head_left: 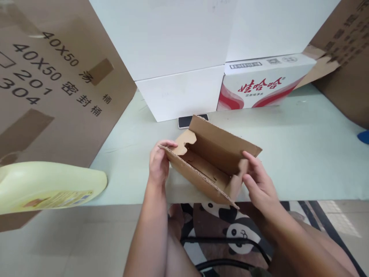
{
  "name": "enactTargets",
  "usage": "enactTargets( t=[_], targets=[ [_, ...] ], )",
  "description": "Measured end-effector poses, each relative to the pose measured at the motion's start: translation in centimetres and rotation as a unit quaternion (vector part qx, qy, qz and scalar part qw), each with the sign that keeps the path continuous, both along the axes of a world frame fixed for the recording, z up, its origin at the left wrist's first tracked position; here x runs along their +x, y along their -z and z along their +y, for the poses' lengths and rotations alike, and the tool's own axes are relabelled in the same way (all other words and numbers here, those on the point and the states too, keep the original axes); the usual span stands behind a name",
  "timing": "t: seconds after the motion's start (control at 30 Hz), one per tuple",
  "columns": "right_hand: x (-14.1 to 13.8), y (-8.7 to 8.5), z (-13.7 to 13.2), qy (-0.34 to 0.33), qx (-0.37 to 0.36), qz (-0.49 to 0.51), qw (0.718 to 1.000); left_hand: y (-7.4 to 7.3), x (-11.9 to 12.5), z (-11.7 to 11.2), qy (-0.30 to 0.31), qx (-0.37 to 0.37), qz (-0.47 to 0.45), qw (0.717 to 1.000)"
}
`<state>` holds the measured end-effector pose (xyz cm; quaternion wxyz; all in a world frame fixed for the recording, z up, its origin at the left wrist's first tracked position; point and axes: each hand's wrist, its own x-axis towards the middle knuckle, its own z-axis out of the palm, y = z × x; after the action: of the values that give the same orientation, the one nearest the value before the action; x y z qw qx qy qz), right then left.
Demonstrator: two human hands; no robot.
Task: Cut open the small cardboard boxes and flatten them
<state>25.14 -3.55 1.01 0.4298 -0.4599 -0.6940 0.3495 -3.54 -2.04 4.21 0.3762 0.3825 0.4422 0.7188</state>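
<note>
A small brown cardboard box (198, 174) is held tilted over the table's front edge, its top open and its inside showing only bare cardboard. My left hand (159, 161) grips the left end, fingers curled over the corner beside a notched end flap (186, 141). At the right end my right hand (259, 182) has its thumb and fingers around the other end flap (238, 177), which is blurred. The long front and back walls stand up and lean outward.
Behind the box, a phone (185, 122) lies against white cartons (184, 92). A red-and-white carton (265, 86) stands at the back right. Large brown cartons (57, 92) flank the pale green table (302, 154). A yellow bottle (52, 186) is at the left; a blue object (363, 137) at the right.
</note>
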Motion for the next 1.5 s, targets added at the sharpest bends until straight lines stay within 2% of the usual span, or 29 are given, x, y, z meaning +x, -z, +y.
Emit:
enactTargets(
  t=[0.1, 0.17, 0.27, 0.37, 0.47, 0.53, 0.63, 0.7, 0.73, 0.77, 0.83, 0.9, 1.0, 1.1, 1.17, 1.23, 1.33, 1.5],
  targets=[
    [-1.1, 0.1, -0.2, 0.009, 0.009, 0.066, 0.998, 0.6, -0.1, 0.1, -0.013, -0.026, 0.051, 0.998],
    [-1.5, -0.1, -0.3, -0.04, 0.042, 0.098, 0.993, 1.2, -0.2, 0.2, -0.027, -0.027, 0.098, 0.994],
    [-1.1, -0.9, -0.3, -0.128, 0.099, 0.069, 0.984, 1.7, -0.7, 0.2, -0.047, -0.002, 0.209, 0.977],
    [-0.4, -1.6, 0.0, -0.174, 0.104, 0.037, 0.979, 1.6, -1.2, 0.1, -0.022, 0.011, 0.319, 0.947],
    [-0.1, -1.8, 0.2, -0.185, 0.086, 0.037, 0.978, 1.1, -1.5, -0.1, 0.014, -0.001, 0.354, 0.935],
    [-0.2, -1.6, 0.2, -0.161, 0.078, 0.047, 0.983, 0.8, -1.5, -0.1, 0.018, -0.023, 0.347, 0.937],
    [-0.5, -0.8, 0.5, -0.055, 0.033, 0.082, 0.995, 0.7, -1.8, -0.1, 0.002, -0.057, 0.305, 0.951],
    [-0.5, -0.2, 0.8, 0.022, -0.022, 0.086, 0.996, 0.9, -2.3, 0.2, -0.044, -0.066, 0.235, 0.969],
    [-0.5, 0.0, 1.0, 0.038, -0.056, 0.078, 0.995, 1.1, -2.6, 0.4, -0.076, -0.067, 0.184, 0.978],
    [-0.5, 0.2, 1.1, 0.029, -0.091, 0.063, 0.993, 1.3, -2.9, 0.6, -0.109, -0.07, 0.128, 0.983],
    [-0.5, 0.5, 1.3, -0.045, -0.139, 0.029, 0.989, 1.7, -3.4, 1.1, -0.156, -0.08, 0.021, 0.984],
    [-0.7, 0.4, 1.1, -0.14, -0.125, 0.005, 0.982, 2.1, -3.6, 1.4, -0.164, -0.107, -0.052, 0.979],
    [-1.1, 0.1, 0.7, -0.211, -0.026, -0.026, 0.977, 2.4, -3.0, 1.2, -0.104, -0.165, -0.088, 0.977],
    [-1.2, -0.2, 0.2, -0.212, 0.038, -0.043, 0.976, 2.6, -1.9, 0.1, 0.062, -0.229, -0.109, 0.965],
    [-1.0, -0.5, 0.0, -0.199, 0.058, -0.037, 0.978, 2.8, -1.1, -0.6, 0.188, -0.24, -0.135, 0.943],
    [-0.7, -0.8, 0.0, -0.197, 0.068, -0.026, 0.978, 3.1, -0.7, -1.0, 0.262, -0.235, -0.141, 0.925],
    [-0.1, -1.1, 0.3, -0.197, 0.083, -0.031, 0.976, 3.9, -0.5, -1.0, 0.272, -0.251, -0.102, 0.923],
    [0.3, -1.2, 0.5, -0.205, 0.08, -0.037, 0.975, 5.6, -0.4, -0.8, 0.215, -0.26, -0.114, 0.934]
  ],
)
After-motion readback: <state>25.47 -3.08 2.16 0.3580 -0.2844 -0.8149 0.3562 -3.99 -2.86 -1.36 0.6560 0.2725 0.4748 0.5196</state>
